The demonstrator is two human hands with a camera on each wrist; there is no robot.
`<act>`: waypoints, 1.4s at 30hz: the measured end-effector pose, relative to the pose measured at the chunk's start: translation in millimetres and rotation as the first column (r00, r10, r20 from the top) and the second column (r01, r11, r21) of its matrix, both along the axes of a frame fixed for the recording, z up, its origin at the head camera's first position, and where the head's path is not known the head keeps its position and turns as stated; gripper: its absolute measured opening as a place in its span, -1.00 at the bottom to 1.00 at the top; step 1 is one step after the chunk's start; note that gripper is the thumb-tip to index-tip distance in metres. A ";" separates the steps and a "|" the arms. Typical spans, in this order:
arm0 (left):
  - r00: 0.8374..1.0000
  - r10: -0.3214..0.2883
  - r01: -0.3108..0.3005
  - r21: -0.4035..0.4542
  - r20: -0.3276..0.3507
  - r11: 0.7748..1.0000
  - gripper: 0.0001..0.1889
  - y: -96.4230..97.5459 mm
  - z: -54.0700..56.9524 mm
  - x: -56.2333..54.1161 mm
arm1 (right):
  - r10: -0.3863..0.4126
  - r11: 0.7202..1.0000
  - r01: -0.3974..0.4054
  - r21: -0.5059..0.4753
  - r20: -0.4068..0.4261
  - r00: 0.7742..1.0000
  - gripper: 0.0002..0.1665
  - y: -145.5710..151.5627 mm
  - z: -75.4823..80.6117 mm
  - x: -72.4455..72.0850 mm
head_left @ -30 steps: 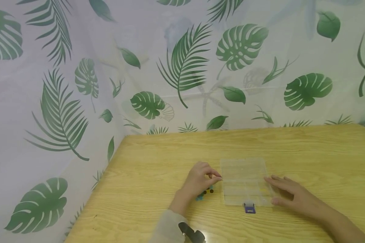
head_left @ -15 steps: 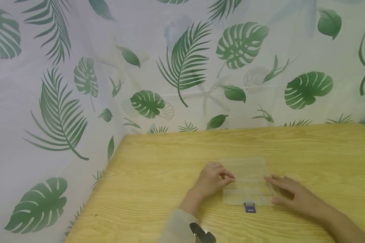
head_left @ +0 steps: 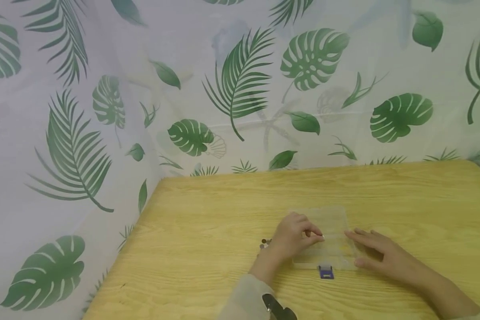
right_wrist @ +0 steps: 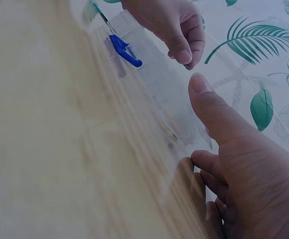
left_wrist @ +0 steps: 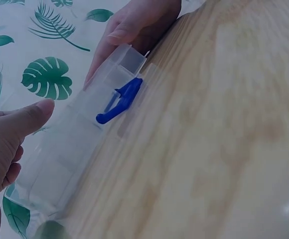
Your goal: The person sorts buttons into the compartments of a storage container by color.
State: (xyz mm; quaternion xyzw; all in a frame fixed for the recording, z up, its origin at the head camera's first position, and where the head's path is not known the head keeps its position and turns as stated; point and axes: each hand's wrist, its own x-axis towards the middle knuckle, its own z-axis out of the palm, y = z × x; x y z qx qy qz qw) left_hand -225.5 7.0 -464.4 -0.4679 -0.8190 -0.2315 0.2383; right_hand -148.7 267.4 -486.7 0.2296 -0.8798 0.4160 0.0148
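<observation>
Behind and off to the left, saw pale cloth (head_left: 184, 102) with green leaf prints, plus a yellowish wood-grain table (head_left: 184, 249) below. Found a clear plastic box (left_wrist: 74, 134) sitting on the tabletop, split into compartments, with a blue-purple latch (head_left: 326, 272) sticking out on the near side. Spotted a bit of yellow (head_left: 345, 246) in the right part, btw. Saw the left hand (head_left: 294, 233) over the box in the head view, thumb and finger pinching a tiny dark thing (right_wrist: 188, 66), honestly too small to make out. Caught the right hand (head_left: 384, 253) at the box's right edge, fingers loosely spread, thumb apart near the front corner; couldn't tell about firm contact. Also noticed some small roundish bits (head_left: 264, 241) on the table, just left of the left hand.
</observation>
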 end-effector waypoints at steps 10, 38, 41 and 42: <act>0.999 0.040 -0.042 -0.098 -0.016 0.994 -0.83 5.4 2.0 4.7 | 0.003 1.000 -0.003 -0.006 -0.012 1.000 -0.29 -3.1 1.8 0.9; 0.976 0.035 -0.041 0.024 0.217 0.999 -0.83 -45.1 -0.6 -2.6 | -0.001 0.998 0.006 0.058 -0.078 0.997 -0.26 -1.9 -1.7 1.7; 0.974 0.045 -0.053 0.028 0.223 0.998 -0.83 -56.2 -2.7 -5.2 | -0.003 0.999 0.005 0.050 -0.055 0.999 -0.26 -2.0 -1.5 1.7; 0.973 0.046 -0.054 0.031 0.227 0.998 -0.83 -60.1 -3.5 -6.0 | -0.002 0.999 0.003 0.044 -0.043 0.999 -0.26 -2.2 -1.2 1.6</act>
